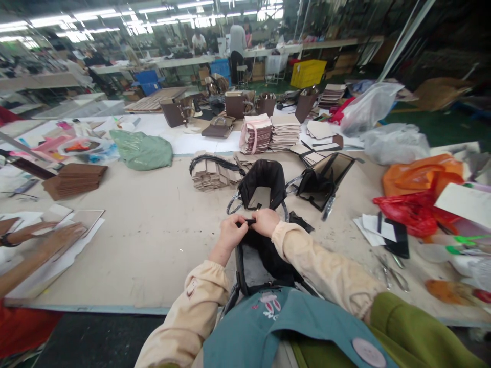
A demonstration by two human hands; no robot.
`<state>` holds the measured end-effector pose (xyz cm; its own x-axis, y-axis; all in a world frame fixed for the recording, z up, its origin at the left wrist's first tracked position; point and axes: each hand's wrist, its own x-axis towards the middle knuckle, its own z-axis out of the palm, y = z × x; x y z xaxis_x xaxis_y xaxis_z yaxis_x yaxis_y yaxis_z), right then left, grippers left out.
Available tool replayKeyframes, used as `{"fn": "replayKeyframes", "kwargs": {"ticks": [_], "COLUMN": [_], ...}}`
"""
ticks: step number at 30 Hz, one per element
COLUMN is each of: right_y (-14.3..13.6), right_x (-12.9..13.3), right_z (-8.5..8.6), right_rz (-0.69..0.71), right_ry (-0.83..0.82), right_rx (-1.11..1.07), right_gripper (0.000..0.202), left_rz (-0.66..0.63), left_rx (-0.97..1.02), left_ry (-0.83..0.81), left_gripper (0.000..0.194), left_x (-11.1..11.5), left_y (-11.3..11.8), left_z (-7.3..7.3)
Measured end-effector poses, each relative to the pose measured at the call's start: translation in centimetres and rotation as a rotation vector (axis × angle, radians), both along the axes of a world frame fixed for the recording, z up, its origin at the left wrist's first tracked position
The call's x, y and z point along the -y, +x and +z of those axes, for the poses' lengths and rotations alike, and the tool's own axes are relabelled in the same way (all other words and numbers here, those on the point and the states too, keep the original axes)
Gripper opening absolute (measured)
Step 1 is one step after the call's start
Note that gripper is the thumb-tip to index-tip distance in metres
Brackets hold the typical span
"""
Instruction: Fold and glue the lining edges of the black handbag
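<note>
A black bag [264, 258] lies against my apron at the table's front edge, its inside facing up. My left hand [232, 231] pinches a narrow black edge piece of it. Close beside, my right hand [265, 222] is closed on the same black edge, fingers pressed together. Just beyond my hands stands an open black bag [267, 176] with plastic-wrapped handles. Another black bag [322, 179] with a tan lining leans to its right. Scraps of black material [301, 222] lie right of my right hand.
Beige pieces [213, 174] and stacked panels [256, 134] lie beyond the bags. A green plastic bag [141, 149] and brown panels [79, 180] are left. Another person's hands [63, 237] work at far left. Pliers [395, 273] and a red bag [414, 212] lie right.
</note>
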<state>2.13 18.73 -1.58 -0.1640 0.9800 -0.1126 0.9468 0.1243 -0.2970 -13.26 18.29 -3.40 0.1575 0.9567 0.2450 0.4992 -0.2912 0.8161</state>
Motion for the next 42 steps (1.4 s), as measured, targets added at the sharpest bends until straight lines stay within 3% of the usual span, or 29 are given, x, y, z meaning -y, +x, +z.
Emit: {"fn": "replayKeyframes", "kwargs": {"ticks": [12,26,32,42], "right_y": [0.9,2.3,2.8,2.5], "right_x": [0.3,1.0,0.7,0.2], "right_z": [-0.2,-0.9,-1.0,-1.3], "right_rz": [0.043,0.275,0.3,0.243], "right_ry": [0.024,0.137,0.138,0.138], "right_rx": [-0.103,-0.497,-0.519,-0.464], "right_gripper": [0.014,0.021,0.023,0.02], "left_rz": [-0.001,-0.059,-0.085,0.029], "left_rx": [-0.003,0.067,0.085,0.056], "left_ry": [-0.008,0.026,0.037,-0.02], "left_gripper": [0.01,0.011,0.012,0.011], "left_x": [0.4,0.1,0.3,0.3], "left_y": [0.5,-0.3,-0.2,0.0], "left_z": [0.4,-0.1,0.0,0.0]}}
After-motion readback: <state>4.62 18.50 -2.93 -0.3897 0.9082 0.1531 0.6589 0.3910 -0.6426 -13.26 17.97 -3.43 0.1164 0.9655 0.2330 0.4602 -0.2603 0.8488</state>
